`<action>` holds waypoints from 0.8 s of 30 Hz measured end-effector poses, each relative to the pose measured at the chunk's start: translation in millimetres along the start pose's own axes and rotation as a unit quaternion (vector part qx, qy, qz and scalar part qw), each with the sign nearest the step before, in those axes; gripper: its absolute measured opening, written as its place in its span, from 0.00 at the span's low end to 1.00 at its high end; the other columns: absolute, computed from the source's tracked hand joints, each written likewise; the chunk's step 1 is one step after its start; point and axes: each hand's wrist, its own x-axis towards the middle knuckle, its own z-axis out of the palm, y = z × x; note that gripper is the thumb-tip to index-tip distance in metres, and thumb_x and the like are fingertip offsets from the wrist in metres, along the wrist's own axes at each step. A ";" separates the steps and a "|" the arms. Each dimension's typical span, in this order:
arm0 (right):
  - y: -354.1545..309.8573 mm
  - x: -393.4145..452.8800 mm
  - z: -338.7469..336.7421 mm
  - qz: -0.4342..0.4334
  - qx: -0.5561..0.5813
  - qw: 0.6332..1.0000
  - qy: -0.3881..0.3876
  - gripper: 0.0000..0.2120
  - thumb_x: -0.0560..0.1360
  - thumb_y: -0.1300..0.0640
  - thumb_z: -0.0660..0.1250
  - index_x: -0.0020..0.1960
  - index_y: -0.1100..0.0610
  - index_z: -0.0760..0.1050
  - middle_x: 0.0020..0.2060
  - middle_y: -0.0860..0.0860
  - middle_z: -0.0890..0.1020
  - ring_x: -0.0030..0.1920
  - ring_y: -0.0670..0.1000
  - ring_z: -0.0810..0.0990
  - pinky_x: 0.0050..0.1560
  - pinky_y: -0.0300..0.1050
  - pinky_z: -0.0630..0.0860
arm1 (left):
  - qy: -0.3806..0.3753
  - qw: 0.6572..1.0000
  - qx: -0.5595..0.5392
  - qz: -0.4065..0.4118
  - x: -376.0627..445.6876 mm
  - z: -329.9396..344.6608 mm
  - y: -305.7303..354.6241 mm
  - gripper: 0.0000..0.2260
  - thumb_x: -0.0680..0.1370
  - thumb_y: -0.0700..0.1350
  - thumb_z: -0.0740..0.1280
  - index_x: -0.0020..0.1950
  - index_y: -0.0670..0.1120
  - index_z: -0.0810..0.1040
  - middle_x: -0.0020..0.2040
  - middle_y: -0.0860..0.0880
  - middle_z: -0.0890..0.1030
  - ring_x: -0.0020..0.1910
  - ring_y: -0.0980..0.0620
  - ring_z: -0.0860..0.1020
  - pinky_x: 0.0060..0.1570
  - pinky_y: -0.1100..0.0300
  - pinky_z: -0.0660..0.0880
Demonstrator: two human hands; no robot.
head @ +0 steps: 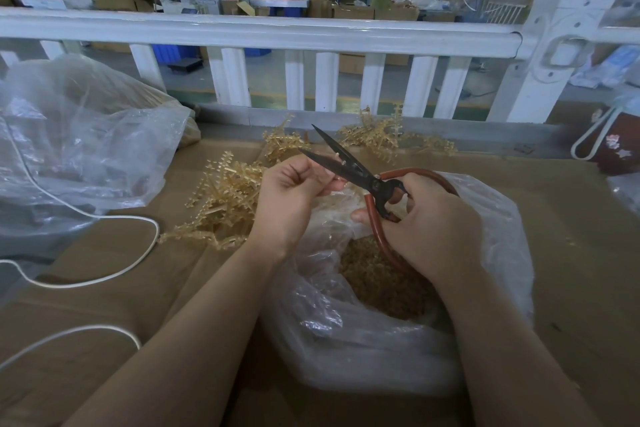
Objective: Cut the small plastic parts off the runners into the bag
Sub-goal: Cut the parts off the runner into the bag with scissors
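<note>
At the far left, a large clear sack (86, 135) is slumped on the cardboard-covered surface (114, 288), and a white cord (104, 217) is looped in front of it. Further right, the uncut amber runners (225, 198) are heaped in a loose tangle, with more clusters near the white railing (256, 29). They are judged to be light, thin and fairly stiff, and likely to snag on one another when lifted; a single runner is best taken by its central spine, not by the parts.

The left hand (294, 194) is curled, and a small piece, barely visible, is pinched at its fingertips between the parted blades of the scissors (346, 165). The right hand (426, 222) is closed around the red handle loops. Directly beneath both hands, the open clear bag (502, 218) is positioned, already holding a bed of cut parts (381, 281). These parts are judged tiny and prone to scatter, so cutting is best kept over the bag's mouth.
</note>
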 end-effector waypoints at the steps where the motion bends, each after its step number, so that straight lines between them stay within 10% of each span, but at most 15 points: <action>1: 0.2 0.1 0.2 0.000 -0.002 1.000 -0.002 0.30 0.63 0.18 0.59 0.42 0.45 0.73 0.32 0.36 0.69 0.32 0.37 0.68 0.29 0.35 0.62 | 0.003 1.000 0.001 -0.001 0.1 0.3 -0.4 0.06 0.80 0.33 0.65 0.47 0.36 0.81 0.39 0.48 0.85 0.39 0.54 0.83 0.44 0.63 0.77; 24: -1.8 -3.5 1.0 -0.012 -0.002 1.000 -0.001 0.28 0.68 0.25 0.62 0.43 0.50 0.80 0.32 0.42 0.80 0.31 0.45 0.76 0.33 0.39 0.75 | -0.003 0.999 -0.032 0.001 -2.3 3.1 7.2 0.08 0.80 0.33 0.63 0.46 0.40 0.80 0.38 0.48 0.83 0.38 0.53 0.81 0.45 0.62 0.76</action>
